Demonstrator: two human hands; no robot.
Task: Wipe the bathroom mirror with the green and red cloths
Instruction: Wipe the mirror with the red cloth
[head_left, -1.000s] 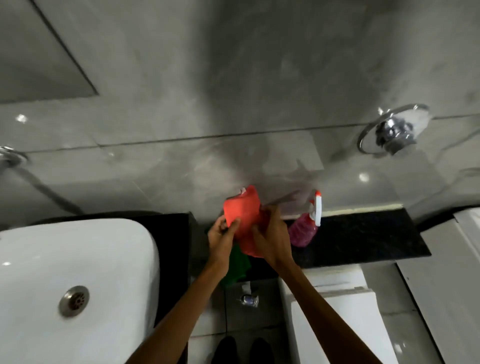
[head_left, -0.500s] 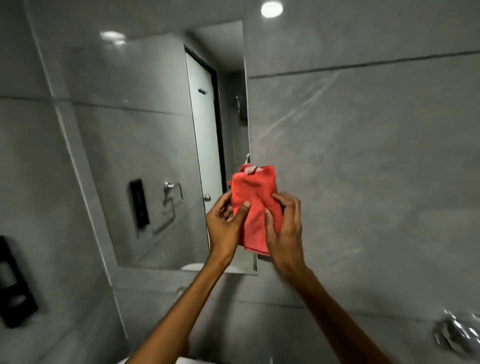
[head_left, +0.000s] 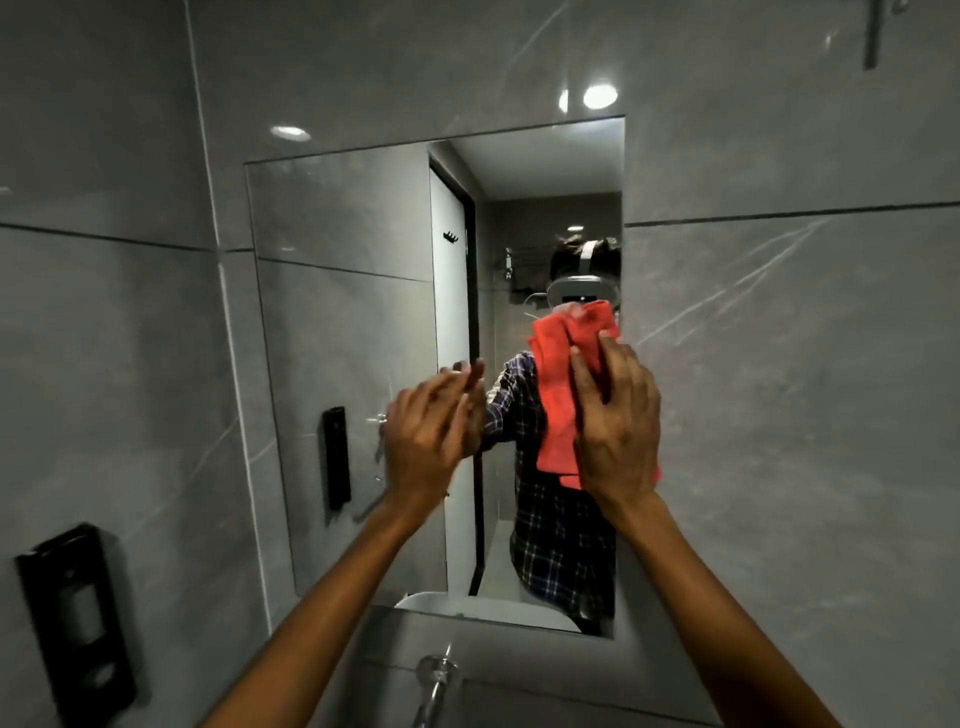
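Red cloth (head_left: 558, 410): folded, hanging long axis near vertical, lying against the right-hand part of the mirror (head_left: 353, 322), upper end bunched near the mirror's right edge, lower end drooping below the palm.

Right hand (head_left: 618, 431): covering the cloth from the front, fingers (head_left: 618, 364) laid together and pointing up, pressing the fabric flat toward the glass; whether the thumb is also pinching a fold, cannot tell.

Left hand (head_left: 428, 436): holding nothing, fingers straight and close together, edge-on, hovering near the middle of the mirror, apart from the cloth and to its left; motion-blurred.

Green cloth: not showing in view.

Governing relation: cloth sitting directly under the right hand, at the mirror's right margin, with nearly all the unwiped glass lying to the left and above. Right hand clearly the nearer; left hand free. Likely calling for a leftward sweep across the pane, cloth's long axis crossways to the stroke. Wiping judged as barely starting.

Surroundings: grey marbled wall tiles (head_left: 779, 364) framing the mirror; black wall-mounted holder (head_left: 78, 618) at lower left; chrome tap (head_left: 436, 680) below the mirror; white basin reflection (head_left: 483, 610) along the mirror's bottom edge; plaid-shirted reflection (head_left: 561, 545) behind the cloth.
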